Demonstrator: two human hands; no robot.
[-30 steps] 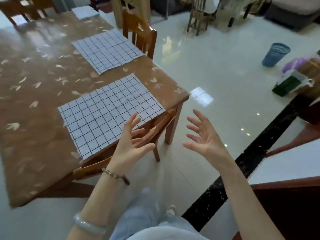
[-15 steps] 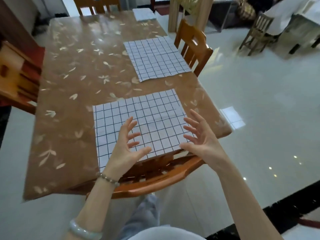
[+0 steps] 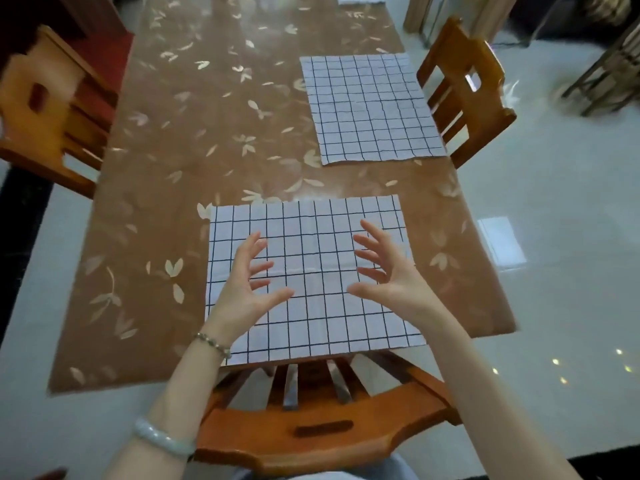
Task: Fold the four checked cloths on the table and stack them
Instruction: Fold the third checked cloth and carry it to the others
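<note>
Checked cloth [image 3: 311,237] lies flat under left hand [image 3: 246,289] and right hand [image 3: 388,275] — fingers spread, holding nothing. Second cloth [image 3: 370,105] lies far right; chair back [image 3: 311,427] blocks the near table [image 3: 156,202] edge.

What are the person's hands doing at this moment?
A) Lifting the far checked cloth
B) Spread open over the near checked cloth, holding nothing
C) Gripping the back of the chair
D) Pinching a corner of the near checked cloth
B: the left hand and the right hand have their fingers spread over the near checked cloth and grip nothing, and the cloth lies flat and unfolded on the table.
</note>
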